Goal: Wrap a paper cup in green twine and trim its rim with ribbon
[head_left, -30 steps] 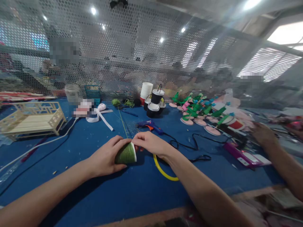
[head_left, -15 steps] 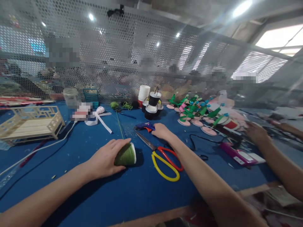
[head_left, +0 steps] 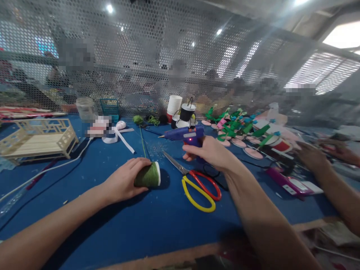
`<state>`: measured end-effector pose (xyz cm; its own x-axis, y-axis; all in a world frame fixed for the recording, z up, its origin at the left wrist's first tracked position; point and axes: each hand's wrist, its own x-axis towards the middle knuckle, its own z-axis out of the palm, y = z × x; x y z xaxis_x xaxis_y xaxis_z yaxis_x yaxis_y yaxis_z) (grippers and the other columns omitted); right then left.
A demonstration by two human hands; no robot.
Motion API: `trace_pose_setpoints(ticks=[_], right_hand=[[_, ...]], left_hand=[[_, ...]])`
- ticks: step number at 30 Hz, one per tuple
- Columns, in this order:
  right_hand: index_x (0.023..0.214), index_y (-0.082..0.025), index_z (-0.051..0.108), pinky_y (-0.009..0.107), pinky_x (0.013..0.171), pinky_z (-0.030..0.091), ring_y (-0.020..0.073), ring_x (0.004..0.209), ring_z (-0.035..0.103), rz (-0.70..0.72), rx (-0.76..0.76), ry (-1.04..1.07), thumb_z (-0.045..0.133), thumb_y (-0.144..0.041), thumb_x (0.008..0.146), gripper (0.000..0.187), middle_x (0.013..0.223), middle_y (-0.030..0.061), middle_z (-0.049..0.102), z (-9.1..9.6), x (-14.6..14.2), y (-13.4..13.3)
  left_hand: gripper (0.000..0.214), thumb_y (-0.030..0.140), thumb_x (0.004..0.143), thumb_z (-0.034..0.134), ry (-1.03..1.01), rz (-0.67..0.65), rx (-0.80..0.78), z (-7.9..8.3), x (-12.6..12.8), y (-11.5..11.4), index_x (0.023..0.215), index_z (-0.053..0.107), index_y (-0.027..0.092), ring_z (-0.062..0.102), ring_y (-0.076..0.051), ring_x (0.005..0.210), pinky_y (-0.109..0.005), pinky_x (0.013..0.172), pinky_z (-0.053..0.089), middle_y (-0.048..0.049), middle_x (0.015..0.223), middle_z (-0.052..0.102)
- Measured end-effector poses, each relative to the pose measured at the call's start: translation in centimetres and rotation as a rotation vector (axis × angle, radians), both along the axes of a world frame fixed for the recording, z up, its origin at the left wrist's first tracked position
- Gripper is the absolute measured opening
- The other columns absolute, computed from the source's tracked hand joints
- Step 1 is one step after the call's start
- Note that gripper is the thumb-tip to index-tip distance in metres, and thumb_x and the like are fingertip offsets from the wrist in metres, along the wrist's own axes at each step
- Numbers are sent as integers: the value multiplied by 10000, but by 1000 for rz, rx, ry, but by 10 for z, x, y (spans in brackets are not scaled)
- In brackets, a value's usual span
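My left hand (head_left: 126,176) is wrapped around a paper cup (head_left: 149,175) lying on its side, its wall covered in green yarn and its white rim facing right. From the cup a strand of green yarn (head_left: 143,140) runs back to a green yarn ball (head_left: 137,119). My right hand (head_left: 212,152) grips a blue hot glue gun (head_left: 184,134), raised above the table with its nozzle pointing left and a red light lit on its side. Below it lie scissors (head_left: 194,180) with one red and one yellow handle, blades toward the upper left.
Stacked paper cups (head_left: 174,107) and black-and-white small buckets (head_left: 188,112) stand at the back. Green craft pieces on pink discs (head_left: 239,143) crowd the right, near a purple device (head_left: 289,182) and another person's hand (head_left: 315,157). A wooden miniature bed (head_left: 39,140) and white ribbon (head_left: 125,142) are left.
My right hand has lifted the glue gun off the table and its nozzle now points left in the air. My left hand still holds the cup. The view has shifted slightly.
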<state>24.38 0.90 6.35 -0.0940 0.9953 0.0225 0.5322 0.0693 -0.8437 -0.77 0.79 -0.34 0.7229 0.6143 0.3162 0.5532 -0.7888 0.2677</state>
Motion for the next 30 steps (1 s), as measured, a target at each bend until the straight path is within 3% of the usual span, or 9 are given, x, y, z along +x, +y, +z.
trace_pose_setpoints(ticks=[4, 8, 14, 19, 30], right_hand=[[876, -126, 560, 228, 475, 496, 119, 473, 591, 51, 31, 53, 560, -270, 767, 181, 581, 24, 640, -7, -7, -14], [854, -122, 589, 210, 481, 494, 119, 514, 604, 106, -33, 87, 569, -260, 752, 173, 608, 29, 643, -9, -9, -21], [572, -167, 513, 208, 404, 428, 102, 398, 517, 61, -62, -101, 598, -321, 715, 227, 459, -4, 569, 0, -8, -32], [581, -190, 498, 217, 406, 409, 105, 390, 499, 109, -22, -184, 570, -332, 731, 219, 426, -37, 521, -1, -9, -38], [552, -199, 465, 219, 385, 361, 105, 371, 466, 92, -45, -263, 557, -342, 739, 252, 415, -39, 503, -4, -15, -40]], left_hand=[[515, 246, 713, 618, -17, 4, -27, 1, -1, 0, 1159, 376, 159, 494, -244, 1099, -404, 917, 434, -134, 1176, 519], [552, 232, 736, 595, -8, -2, -61, 3, -1, 0, 1229, 352, 186, 501, -225, 1083, -372, 900, 444, -108, 1179, 504], [495, 262, 753, 582, -40, -2, -70, 3, -2, 2, 1193, 369, 186, 518, -212, 1057, -354, 889, 447, -102, 1145, 516], [464, 300, 741, 591, -36, 71, -94, 5, -3, 3, 1141, 390, 179, 550, -228, 1012, -368, 843, 469, -105, 1105, 542], [466, 294, 755, 575, -85, 41, -86, 3, -4, 4, 1164, 395, 161, 528, -241, 1061, -374, 873, 460, -128, 1153, 501]])
